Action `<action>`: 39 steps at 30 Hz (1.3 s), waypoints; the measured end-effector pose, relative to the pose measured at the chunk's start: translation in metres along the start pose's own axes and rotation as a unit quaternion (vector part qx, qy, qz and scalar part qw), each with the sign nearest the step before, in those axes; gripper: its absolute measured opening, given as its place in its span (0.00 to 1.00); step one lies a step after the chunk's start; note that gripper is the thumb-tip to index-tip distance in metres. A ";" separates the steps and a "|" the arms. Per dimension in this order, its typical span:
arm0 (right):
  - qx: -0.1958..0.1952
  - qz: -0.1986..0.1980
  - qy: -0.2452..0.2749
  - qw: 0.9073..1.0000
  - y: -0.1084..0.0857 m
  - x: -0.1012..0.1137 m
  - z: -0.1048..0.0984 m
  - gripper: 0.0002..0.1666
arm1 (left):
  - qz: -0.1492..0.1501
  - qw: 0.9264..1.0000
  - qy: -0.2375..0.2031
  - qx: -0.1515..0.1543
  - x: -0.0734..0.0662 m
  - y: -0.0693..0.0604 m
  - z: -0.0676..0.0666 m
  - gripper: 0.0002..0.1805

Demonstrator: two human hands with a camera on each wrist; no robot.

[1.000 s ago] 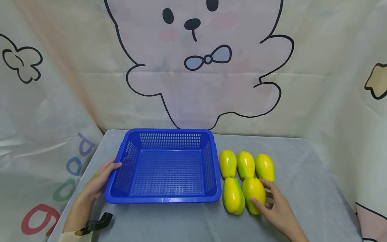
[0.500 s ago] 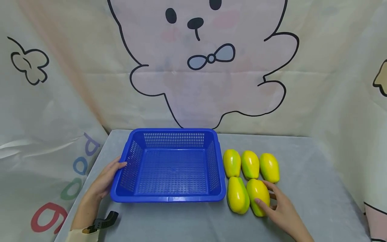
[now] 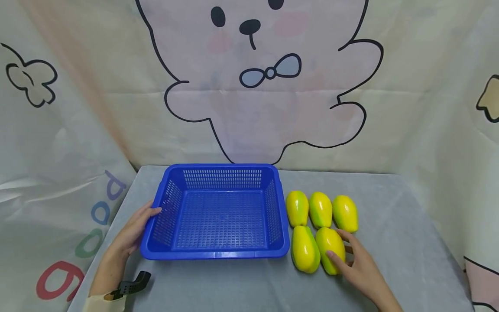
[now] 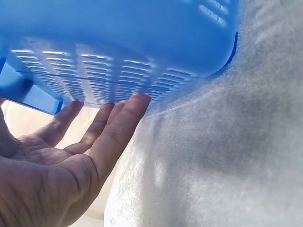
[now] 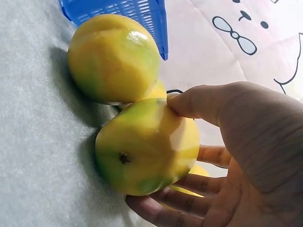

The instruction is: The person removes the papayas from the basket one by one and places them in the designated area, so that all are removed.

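A blue plastic basket with slotted walls stands on the table, with nothing in it. At its left side my left hand holds the rim, thumb over the edge. In the left wrist view, the fingers lie against the outer wall; the thumb is mostly hidden. To the basket's right, my right hand grips a yellow-green papaya in the near row, thumb on one side and fingers on the other. Another papaya lies beside it in the right wrist view.
Behind the gripped fruit, three papayas lie in a row. A grey cloth covers the table. A printed curtain hangs behind the table and at both sides. A black strap sits at the left wrist.
The head view has shifted slightly. Both hands keep their places on the basket and the papaya, and no fruit has visibly moved.
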State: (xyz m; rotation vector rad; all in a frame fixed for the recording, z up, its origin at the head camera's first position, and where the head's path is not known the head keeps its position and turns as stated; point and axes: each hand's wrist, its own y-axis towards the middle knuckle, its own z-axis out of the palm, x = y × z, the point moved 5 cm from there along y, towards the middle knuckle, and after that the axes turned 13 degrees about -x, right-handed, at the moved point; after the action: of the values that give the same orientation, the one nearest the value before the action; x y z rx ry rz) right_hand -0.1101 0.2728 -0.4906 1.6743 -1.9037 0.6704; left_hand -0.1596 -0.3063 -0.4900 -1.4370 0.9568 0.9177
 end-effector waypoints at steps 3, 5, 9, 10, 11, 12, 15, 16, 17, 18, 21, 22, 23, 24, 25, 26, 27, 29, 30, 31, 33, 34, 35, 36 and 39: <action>0.002 0.007 -0.001 1.000 0.000 -0.001 0.001 0.46 | 0.000 1.000 0.002 0.002 0.001 -0.001 0.000 0.40; 0.008 0.015 -0.001 1.000 -0.002 -0.003 0.002 0.47 | -0.001 1.000 0.003 0.008 0.002 -0.003 0.000 0.40; 0.022 0.036 -0.003 0.999 -0.004 -0.006 0.004 0.49 | -0.002 1.000 0.004 0.012 0.004 -0.005 -0.001 0.39; 0.024 0.039 -0.003 0.999 -0.004 -0.006 0.004 0.50 | -0.001 1.000 0.006 0.011 0.004 -0.005 -0.001 0.40; 0.022 0.041 -0.004 0.999 -0.004 -0.006 0.004 0.50 | 0.000 1.000 0.007 0.009 0.003 -0.005 -0.001 0.40; 0.021 0.042 -0.004 0.999 -0.003 -0.006 0.004 0.50 | 0.000 1.000 0.007 0.009 0.003 -0.004 -0.001 0.40; 0.011 0.040 -0.003 0.999 -0.003 -0.005 0.003 0.49 | 0.001 1.000 0.008 0.007 0.001 -0.004 -0.002 0.40; 0.009 0.039 -0.003 0.999 -0.002 -0.004 0.002 0.49 | 0.001 1.000 0.007 0.007 0.001 -0.003 -0.002 0.40; 0.006 0.040 -0.003 0.999 -0.002 -0.004 0.002 0.48 | 0.001 1.000 0.006 0.008 0.001 -0.003 -0.002 0.40; 0.008 0.041 -0.005 0.999 -0.001 -0.004 0.002 0.49 | 0.001 1.000 0.004 0.009 0.001 -0.003 -0.002 0.40; 0.009 0.045 -0.009 0.999 0.000 -0.004 0.002 0.49 | 0.000 1.000 0.003 0.009 0.002 -0.002 -0.001 0.40; 0.010 0.046 -0.010 0.999 0.000 -0.004 0.002 0.49 | 0.000 1.000 0.004 0.008 0.002 -0.002 -0.001 0.40; 0.011 0.048 -0.012 0.999 0.000 -0.004 0.002 0.49 | 0.000 1.000 0.004 0.007 0.002 -0.002 -0.001 0.40; 0.012 0.050 -0.013 0.999 0.001 -0.005 0.002 0.50 | 0.000 1.000 0.004 0.005 0.002 -0.002 -0.001 0.40; 0.011 0.050 -0.015 0.999 0.001 -0.005 0.002 0.50 | 0.000 1.000 0.005 0.004 0.002 -0.002 -0.001 0.40; 0.010 0.051 -0.016 0.999 0.002 -0.005 0.001 0.50 | 0.001 1.000 0.006 0.003 0.001 -0.001 0.000 0.40; 0.010 0.051 -0.017 0.998 0.002 -0.005 0.001 0.50 | 0.001 1.000 0.006 0.003 0.001 -0.001 0.000 0.40; 0.008 0.049 -0.018 0.999 0.003 -0.005 0.000 0.50 | 0.001 1.000 0.004 0.002 0.001 -0.001 0.001 0.40; 0.007 0.047 -0.018 0.999 0.003 -0.004 0.000 0.50 | 0.002 1.000 0.004 0.001 0.000 -0.001 0.001 0.40; 0.005 0.046 -0.018 0.999 0.003 -0.004 -0.001 0.50 | 0.002 1.000 0.006 0.001 0.000 -0.001 0.001 0.40; 0.000 0.044 -0.016 0.999 0.002 -0.004 -0.002 0.49 | 0.003 1.000 0.007 0.002 0.000 -0.001 0.001 0.39; -0.003 0.043 -0.014 0.999 0.002 -0.003 -0.002 0.48 | 0.003 1.000 0.008 0.001 -0.001 0.000 0.000 0.39; -0.004 0.043 -0.013 0.999 0.002 -0.003 -0.003 0.48 | 0.004 1.000 0.010 0.001 -0.001 0.000 0.000 0.39; -0.005 0.044 -0.014 0.999 0.002 -0.003 -0.003 0.47 | 0.005 1.000 0.011 0.002 -0.001 0.000 0.000 0.39; -0.007 0.043 -0.013 0.999 0.003 -0.003 -0.004 0.46 | 0.008 1.000 0.011 0.003 -0.001 0.001 0.000 0.39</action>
State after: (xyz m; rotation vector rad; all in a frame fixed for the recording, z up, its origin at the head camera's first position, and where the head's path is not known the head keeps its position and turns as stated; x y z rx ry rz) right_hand -0.1125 0.2780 -0.4898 1.6073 -2.0036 0.6694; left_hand -0.1605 -0.3063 -0.4895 -1.4392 0.9868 0.9125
